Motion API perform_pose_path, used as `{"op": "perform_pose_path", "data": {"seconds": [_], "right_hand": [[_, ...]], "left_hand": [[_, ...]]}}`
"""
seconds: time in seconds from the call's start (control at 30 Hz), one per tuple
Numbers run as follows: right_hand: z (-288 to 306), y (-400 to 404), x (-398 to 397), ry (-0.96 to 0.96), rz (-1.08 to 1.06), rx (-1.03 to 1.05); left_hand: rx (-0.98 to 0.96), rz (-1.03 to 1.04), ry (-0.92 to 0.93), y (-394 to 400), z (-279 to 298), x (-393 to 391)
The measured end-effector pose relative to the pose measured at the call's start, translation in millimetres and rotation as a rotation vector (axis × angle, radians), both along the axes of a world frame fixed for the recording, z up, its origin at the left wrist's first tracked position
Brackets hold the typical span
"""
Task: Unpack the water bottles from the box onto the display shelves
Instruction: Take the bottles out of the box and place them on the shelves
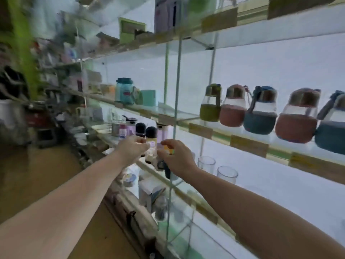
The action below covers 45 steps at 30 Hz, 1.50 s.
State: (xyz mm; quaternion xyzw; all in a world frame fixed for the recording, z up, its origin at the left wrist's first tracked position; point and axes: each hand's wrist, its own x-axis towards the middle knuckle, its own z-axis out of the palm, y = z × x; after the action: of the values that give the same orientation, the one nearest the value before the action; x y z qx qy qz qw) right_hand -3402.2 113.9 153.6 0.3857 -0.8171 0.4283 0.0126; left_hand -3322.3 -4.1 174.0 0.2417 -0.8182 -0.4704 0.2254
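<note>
Sleeved bottles [261, 113] on shelf [248, 144] above two glasses [216, 168].

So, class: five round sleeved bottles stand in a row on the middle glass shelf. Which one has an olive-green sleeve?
The olive-green bottle, leftmost in the row, next to the glass divider. The other four wear pink or dark blue sleeves.

glass shelves [186, 119], sleeved bottles [259, 116] (a row), tumblers [206, 163] below

We count five sleeved round bottles [261, 113], two clear glass tumblers [206, 163], and two hands [177, 157].
</note>
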Motion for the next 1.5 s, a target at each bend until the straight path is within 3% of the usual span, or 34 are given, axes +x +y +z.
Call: {"op": "perform_pose_path", "data": {"seconds": [0.4,0.77,1.17,1.5], "right_hand": [[-199.3,-91.8,84.2,-0.321,0.301,0.397],[-372.0,-92.8,83.3,-0.565,0.396,0.690],[-608.5,-71.0,50.9,-0.472,0.499,1.144],[-768.2,-104.4,99.0,-0.490,0.688,1.208]], "left_hand": [[0.377,0.454,-0.355,-59.4,-184.1,131.3],[0.659,0.618,-0.514,-45.4,-349.7,145.7],[0.710,0.687,-0.602,-30.8,-556.4,145.3],[0.786,0.757,-0.610,-34.9,-696.4,158.8]]}}
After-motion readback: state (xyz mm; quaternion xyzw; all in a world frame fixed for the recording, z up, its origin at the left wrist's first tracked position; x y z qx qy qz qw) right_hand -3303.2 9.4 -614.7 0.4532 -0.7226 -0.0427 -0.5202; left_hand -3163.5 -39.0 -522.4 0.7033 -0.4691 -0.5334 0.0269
